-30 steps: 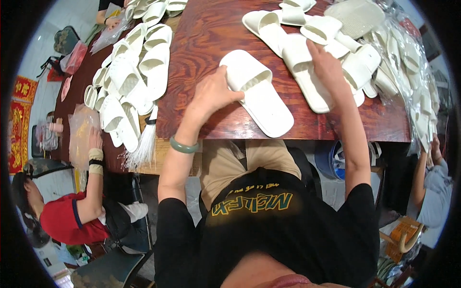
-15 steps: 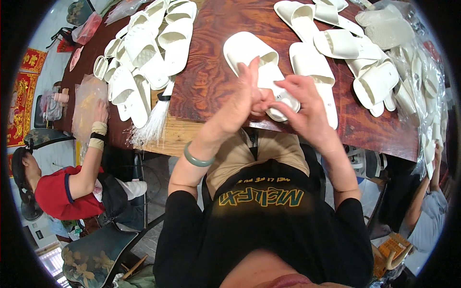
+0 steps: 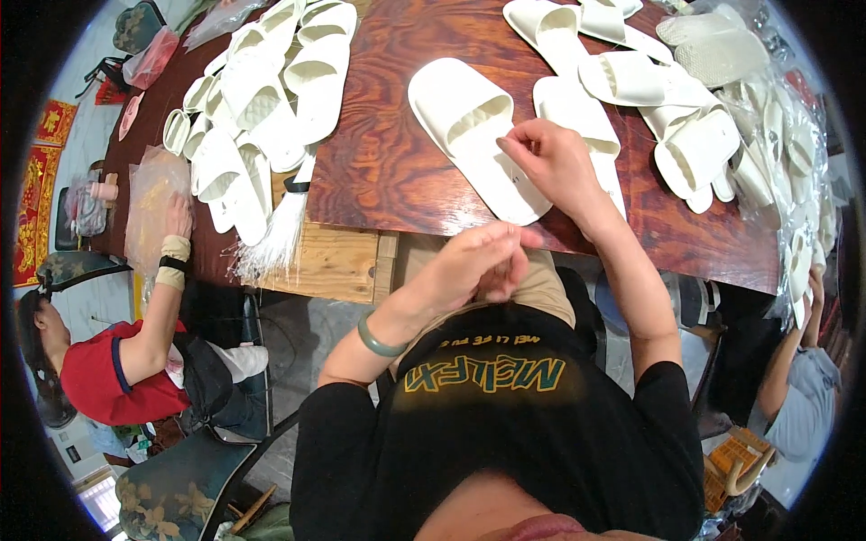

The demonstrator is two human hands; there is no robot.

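Observation:
A white open-toe slipper (image 3: pixel 469 113) lies on the wooden table in front of me, toe end away, heel at the near edge. Above its footbed my right hand (image 3: pixel 561 167) is closed, thumb and fingertips drawn together in a pinch; whatever they hold, if anything, is too small to make out. Off the table's near edge, just below the heel, my left hand (image 3: pixel 478 263) hovers with loosely bent fingers apart and nothing visible in them. Right beside this slipper lies a second white slipper (image 3: pixel 566 113), partly behind my right hand.
More white slippers pile up on the left (image 3: pixel 257 99) and right (image 3: pixel 663 86). A bundle of white plastic strands (image 3: pixel 275 234) hangs over the left edge. Clear bags of slippers (image 3: pixel 767 171) line the far right. A co-worker in red (image 3: pixel 126 370) handles a plastic bag (image 3: pixel 155 203); another person (image 3: pixel 798 397) sits right.
Both hands have come apart over the slipper's heel. My left hand drew back toward me off the table; my right hand closed into a pinch and stayed above the slipper.

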